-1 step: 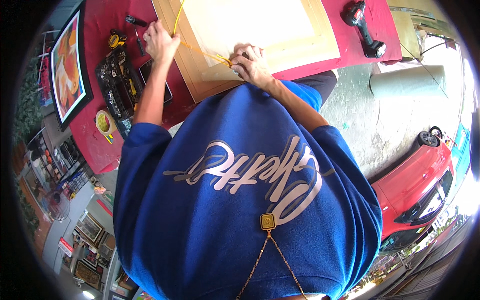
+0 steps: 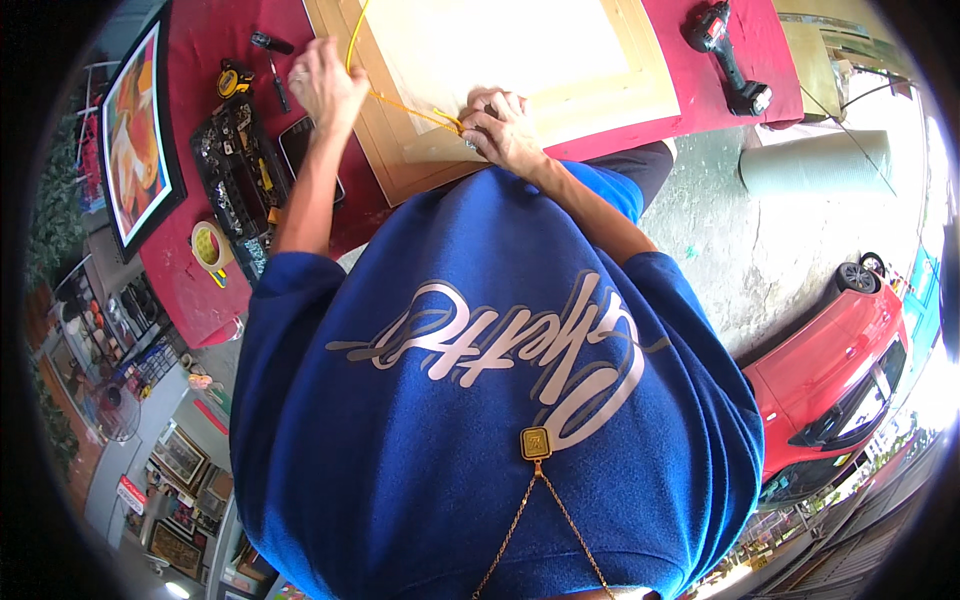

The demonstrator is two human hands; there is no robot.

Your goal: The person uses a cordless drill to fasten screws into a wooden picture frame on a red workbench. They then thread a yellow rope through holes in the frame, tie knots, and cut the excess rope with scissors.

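A thin yellow cord (image 2: 403,105) crosses the wooden frame (image 2: 388,160), which has a pale panel (image 2: 540,50) at its centre. My right hand (image 2: 508,133) rests at the frame's near edge, closed with its fingertips on the cord, where a small loop shows. At the frame's left edge is my left hand (image 2: 330,90), raised with bent fingers smeared by motion. The cord bends right beside its thumb side; whether those fingers grip it is unclear.
Left on the red cloth (image 2: 195,290) are a black tool tray (image 2: 238,165), tape measure (image 2: 234,78), screwdriver (image 2: 277,85), tape roll (image 2: 210,245) and framed picture (image 2: 143,135). A cordless drill (image 2: 728,60) lies right. A wrapped roll (image 2: 820,162) and red car (image 2: 830,385) stand beyond.
My left hand has shifted slightly to the right and turned, its fingertips now blurred. The cord beside it has shifted a little. My right hand stays in place on the cord.
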